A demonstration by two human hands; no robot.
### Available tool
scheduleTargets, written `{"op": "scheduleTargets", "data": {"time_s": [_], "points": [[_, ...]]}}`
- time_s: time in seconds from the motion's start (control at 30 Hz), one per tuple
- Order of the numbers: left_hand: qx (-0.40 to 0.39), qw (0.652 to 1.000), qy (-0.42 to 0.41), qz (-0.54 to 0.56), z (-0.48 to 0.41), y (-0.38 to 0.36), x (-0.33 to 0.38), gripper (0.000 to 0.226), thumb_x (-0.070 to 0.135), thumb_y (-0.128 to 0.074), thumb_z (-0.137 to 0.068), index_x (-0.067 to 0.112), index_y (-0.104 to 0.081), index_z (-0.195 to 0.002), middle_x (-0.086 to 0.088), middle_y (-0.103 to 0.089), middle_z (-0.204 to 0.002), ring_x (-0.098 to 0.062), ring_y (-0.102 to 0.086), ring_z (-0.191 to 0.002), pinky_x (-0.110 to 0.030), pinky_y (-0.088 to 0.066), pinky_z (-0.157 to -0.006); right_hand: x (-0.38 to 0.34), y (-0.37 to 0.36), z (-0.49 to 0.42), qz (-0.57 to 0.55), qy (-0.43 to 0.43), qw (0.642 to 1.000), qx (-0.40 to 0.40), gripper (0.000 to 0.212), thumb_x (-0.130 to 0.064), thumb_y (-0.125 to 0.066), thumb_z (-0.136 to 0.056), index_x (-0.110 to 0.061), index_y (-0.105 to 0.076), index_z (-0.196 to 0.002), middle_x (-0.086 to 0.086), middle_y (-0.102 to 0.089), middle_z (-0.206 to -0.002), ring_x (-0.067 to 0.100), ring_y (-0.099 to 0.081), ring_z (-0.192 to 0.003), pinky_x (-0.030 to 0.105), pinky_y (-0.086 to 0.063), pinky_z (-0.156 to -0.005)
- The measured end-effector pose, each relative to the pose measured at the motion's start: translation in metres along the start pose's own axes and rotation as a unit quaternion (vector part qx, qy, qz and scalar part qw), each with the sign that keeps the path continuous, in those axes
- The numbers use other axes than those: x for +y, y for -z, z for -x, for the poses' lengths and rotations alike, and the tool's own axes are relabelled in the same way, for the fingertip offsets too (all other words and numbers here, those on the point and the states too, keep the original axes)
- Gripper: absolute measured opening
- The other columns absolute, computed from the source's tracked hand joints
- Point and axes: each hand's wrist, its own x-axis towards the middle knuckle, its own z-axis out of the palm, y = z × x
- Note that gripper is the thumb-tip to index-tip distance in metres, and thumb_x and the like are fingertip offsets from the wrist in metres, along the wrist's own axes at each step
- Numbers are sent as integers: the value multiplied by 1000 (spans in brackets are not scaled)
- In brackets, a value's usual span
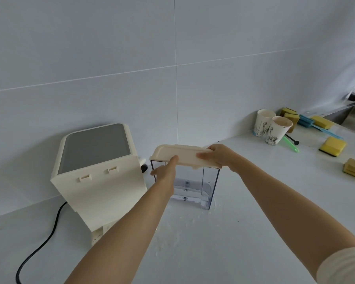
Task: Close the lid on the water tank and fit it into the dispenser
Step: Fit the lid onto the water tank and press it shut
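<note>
Step in hand: lid closing. The tank (193,186) is standing upright on the counter (244,232), just right of the dispenser (96,181) and apart from it. The lid (184,155) is sitting on the tank's top rim, looks slightly tilted, so probably not fully seated yet. Can't tell if any catch has clicked.

Grip: the right hand (219,156) is holding the right end of the lid, thumb on top, fingers wrapped around the far edge. The left hand (165,173) is bracing the tank's front left corner just under the lid, one fingertip touching the lid edge. It's a loose hold, partly curled; whether it is truly clamping the tank wall can't be told.

Next, by judgement: press the lid down evenly until flush, then lift the tank with both hands and line it up with the dispenser. The panel facing the camera is showing two small slots (98,174), likely the mating side. A little water is showing in the tank bottom, so keeping it level matters.

Surface: white counter, white specks or droplets scattered in front of the tank. A black cord (41,244) is running from the dispenser across the left side. Wall is pale large tile. Far right: two paper cups (272,128), yellow sponges (332,146), and a sink edge (348,115).
</note>
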Motion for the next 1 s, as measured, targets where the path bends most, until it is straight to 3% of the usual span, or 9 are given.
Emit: {"op": "scheduleTargets", "data": {"time_s": [0.17, 0.3, 0.37, 0.5, 0.57, 0.63, 0.73, 0.87, 1.0], "points": [[-14, 999, -31, -16, -9, 2, 6, 83, 47, -53, -83, 5, -17, -145, -11, -33, -148, -32, -33, -133, -43, -28, -110, 7, 3, 6, -8, -8, 1000, -21, 32, -43, -68, -73, -16, -50, -74, -2, -54, -76, 14, -52, -74, 28, -46, -70], [-38, 993, -78, -83, -10, 0, 13, 69, 42, -46, -88, 5, -24, -143, -14, -41, -141, -31, -40, -127, -34, -32, -89, 6, 4, 14, 39, -22, 998, -34, 41, -47, -66, -73, -12, -51, -88, -2, -54, -78, 13, -53, -74, 25, -48, -67], [-45, 984, -112, -131, -11, -2, 17, 60, 38, -43, -91, 4, -31, -138, -15, -44, -137, -31, -42, -125, -34, -33, -89, 4, 4, 18, 58, -31, 997, -42, 44, -47, -65, -74, -10, -50, -92, 0, -55, -78, 11, -52, -67, 22, -47, -61], [-54, 956, -191, -215, -11, -5, 28, 23, 29, -43, -90, 8, -52, -92, -8, -54, -90, -26, -47, -90, -28, -34, -67, 1, 3, 27, 43, -53, 995, -68, 43, -46, -67, -73, -11, -48, -88, 3, -57, -77, 12, -54, -58, 19, -47, -54], [-55, 942, -214, -254, -11, -7, 33, 24, 25, -43, -90, 12, -47, -70, 0, -45, -70, -21, -44, -74, -26, -29, -53, 1, 2, 30, 32, -60, 995, -78, 43, -47, -68, -72, -12, -48, -86, 3, -58, -74, 13, -56, -57, 20, -48, -53], [-59, 931, -233, -274, -12, -11, 36, 29, 22, -43, -90, 13, -39, -63, 1, -39, -64, -17, -38, -63, -25, -25, -50, 1, -2, 32, 27, -61, 994, -82, 47, -48, -68, -71, -10, -52, -95, 3, -61, -76, 14, -58, -58, 21, -50, -57], [-67, 919, -258, -292, -12, -19, 38, 33, 17, -40, -89, 15, -27, -59, 0, -30, -61, -14, -27, -55, -26, -19, -49, -1, -10, 34, 26, -68, 993, -91, 56, -51, -67, -70, -8, -57, -106, 9, -65, -89, 14, -60, -59, 20, -50, -56], [-76, 908, -281, -302, -12, -23, 37, 32, 14, -36, -89, 15, -27, -58, 0, -29, -60, -14, -26, -54, -26, -18, -50, 2, -19, 35, 18, -77, 992, -96, 57, -58, -65, -68, -9, -57, -97, 9, -64, -82, 14, -61, -56, 17, -47, -48], [-110, 915, -253, -294, -10, -19, 35, 12, 19, -33, -91, 15, -42, -85, -1, -39, -74, -16, -35, -68, -27, -24, -57, 5, -15, 35, 31, -70, 992, -105, 54, -61, -59, -71, -13, -54, -97, 3, -62, -78, 13, -61, -60, 20, -48, -55]]}}
